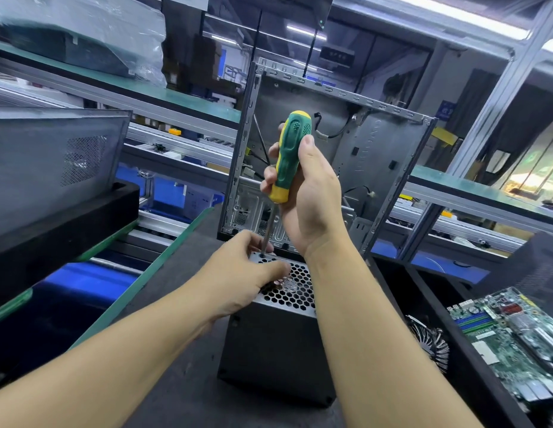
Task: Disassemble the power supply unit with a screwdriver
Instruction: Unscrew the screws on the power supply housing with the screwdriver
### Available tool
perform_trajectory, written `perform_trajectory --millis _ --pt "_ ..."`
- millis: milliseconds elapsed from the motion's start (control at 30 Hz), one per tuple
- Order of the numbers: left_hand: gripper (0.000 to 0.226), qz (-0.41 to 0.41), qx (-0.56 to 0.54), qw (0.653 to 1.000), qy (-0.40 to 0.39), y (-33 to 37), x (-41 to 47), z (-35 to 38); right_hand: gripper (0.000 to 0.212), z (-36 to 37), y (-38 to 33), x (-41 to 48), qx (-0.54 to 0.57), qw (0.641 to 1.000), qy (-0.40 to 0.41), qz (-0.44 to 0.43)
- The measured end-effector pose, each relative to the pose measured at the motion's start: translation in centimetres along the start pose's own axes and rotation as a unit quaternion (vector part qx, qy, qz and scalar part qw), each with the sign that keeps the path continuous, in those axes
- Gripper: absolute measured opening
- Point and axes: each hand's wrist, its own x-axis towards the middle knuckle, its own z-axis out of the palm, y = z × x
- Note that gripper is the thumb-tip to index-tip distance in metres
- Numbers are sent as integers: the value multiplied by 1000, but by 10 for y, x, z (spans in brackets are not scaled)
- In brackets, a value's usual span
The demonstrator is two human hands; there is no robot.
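While right hand (303, 193) grips screwdriver (289, 149) upright, tip at corner hole | left hand (247, 273) holds top edge of power supply (275, 350) | it stands on end on bench (188, 251) before computer case (371, 143) | likely heavy, stiff; grille (296, 291) thin, hold by solid sides

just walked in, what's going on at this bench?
A person is working on a power supply that stands on end on the bench. The right hand grips a green and yellow screwdriver, its tip set in a screw at the top corner beside the grille. The left hand holds that corner steady. It looks still closed up. An empty computer case stands behind; a circuit board lies to the right.
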Motion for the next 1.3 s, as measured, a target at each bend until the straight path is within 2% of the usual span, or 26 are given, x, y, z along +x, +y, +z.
perform_trajectory --millis 100,333,600,733,967,1100,1200,1300 --pt "9 39 5 999 3 4 3 -14 29 -3 -2 -2 45 999 11 -20" --pt "15 105 178 974 -93 19 12 -51 31 -7 -6 2 120 991 43 -43" --pt "7 164 257 952 -24 19 22 -43 30 -11 -6 2 131 989 46 -47" --pt "10 212 340 916 -20 25 25 -40 30 -13 -6 3 141 987 59 -49" --pt "11 344 407 841 -88 27 27 -45 33 -18 -8 4 192 976 88 -49" --pt "13 311 421 837 -161 32 34 -46 34 -21 -10 5 217 970 99 -47" --pt "23 284 479 808 -193 35 40 -43 35 -22 -11 6 233 966 107 -42" --pt "27 297 525 774 -193 32 39 -43 35 -23 -12 5 240 964 110 -41"
